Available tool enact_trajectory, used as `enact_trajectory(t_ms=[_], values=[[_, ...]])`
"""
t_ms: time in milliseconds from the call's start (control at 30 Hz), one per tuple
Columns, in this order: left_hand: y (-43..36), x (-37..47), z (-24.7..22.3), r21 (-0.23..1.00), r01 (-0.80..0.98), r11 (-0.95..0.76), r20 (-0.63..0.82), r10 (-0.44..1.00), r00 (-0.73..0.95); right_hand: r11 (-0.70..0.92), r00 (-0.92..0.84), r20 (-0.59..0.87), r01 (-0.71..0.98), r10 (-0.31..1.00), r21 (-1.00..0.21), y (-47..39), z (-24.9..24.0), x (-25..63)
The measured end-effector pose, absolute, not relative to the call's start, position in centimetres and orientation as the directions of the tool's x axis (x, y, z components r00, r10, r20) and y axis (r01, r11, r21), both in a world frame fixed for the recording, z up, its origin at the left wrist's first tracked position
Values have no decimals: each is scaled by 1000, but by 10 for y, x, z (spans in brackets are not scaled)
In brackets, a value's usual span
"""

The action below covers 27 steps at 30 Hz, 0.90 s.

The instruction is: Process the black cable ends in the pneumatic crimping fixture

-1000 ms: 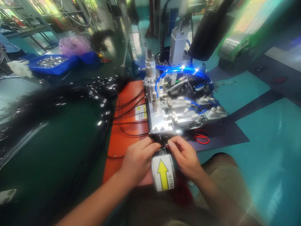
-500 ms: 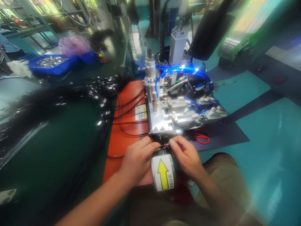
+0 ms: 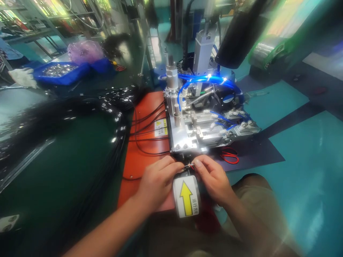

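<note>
My left hand (image 3: pixel 159 176) is closed in a pinch just in front of the machine's edge. Facing it, my right hand (image 3: pixel 211 175) pinches too, its thumb and index finger pressed together. Between the fingertips runs a small thin rod-like piece (image 3: pixel 189 165), shiny with a hint of red below; its exact kind is too small to tell. Under the fingers is a dark fixture, and closer to me a white label with a yellow arrow (image 3: pixel 185 198). The metal machine (image 3: pixel 184 137) with blue air tubes (image 3: pixel 209 78) stands right behind both hands.
Red-handled scissors (image 3: pixel 229 156) lie to the right of the machine. On the left, a bundle of black cables (image 3: pixel 122 132) curves over the dark green surface. Thin black wires cross the orange-red plate (image 3: pixel 146 117). A blue tray (image 3: pixel 60 78) of small metal parts sits far left, beside a white glove (image 3: pixel 24 77).
Both hands keep almost the same place and pinch. The thin piece between the fingertips shows slightly more clearly; otherwise the view has barely shifted.
</note>
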<state>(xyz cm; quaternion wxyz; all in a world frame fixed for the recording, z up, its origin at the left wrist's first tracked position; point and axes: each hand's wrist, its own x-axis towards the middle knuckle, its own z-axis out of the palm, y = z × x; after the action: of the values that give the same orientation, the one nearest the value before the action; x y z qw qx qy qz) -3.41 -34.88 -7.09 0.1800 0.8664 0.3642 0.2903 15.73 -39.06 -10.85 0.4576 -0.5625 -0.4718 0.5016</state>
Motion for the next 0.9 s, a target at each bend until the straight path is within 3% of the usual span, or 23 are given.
enact_trajectory(t_ms=[267,467,700,900], values=[[-350,-36,-74,576,420,-701,429,696,575,-61,1,-61,62,998,-996,-390,-101,160],[-350,-36,-75,626,431,-650,384,738,554,-8,62,-6,27,998,-1000,-391,-97,157],[-349,-37,-75,582,413,-700,397,688,607,59,192,66,42,979,-997,-389,-98,146],[-349,-36,-77,538,498,-680,378,723,579,-160,9,-160,-37,987,-986,-391,-98,168]])
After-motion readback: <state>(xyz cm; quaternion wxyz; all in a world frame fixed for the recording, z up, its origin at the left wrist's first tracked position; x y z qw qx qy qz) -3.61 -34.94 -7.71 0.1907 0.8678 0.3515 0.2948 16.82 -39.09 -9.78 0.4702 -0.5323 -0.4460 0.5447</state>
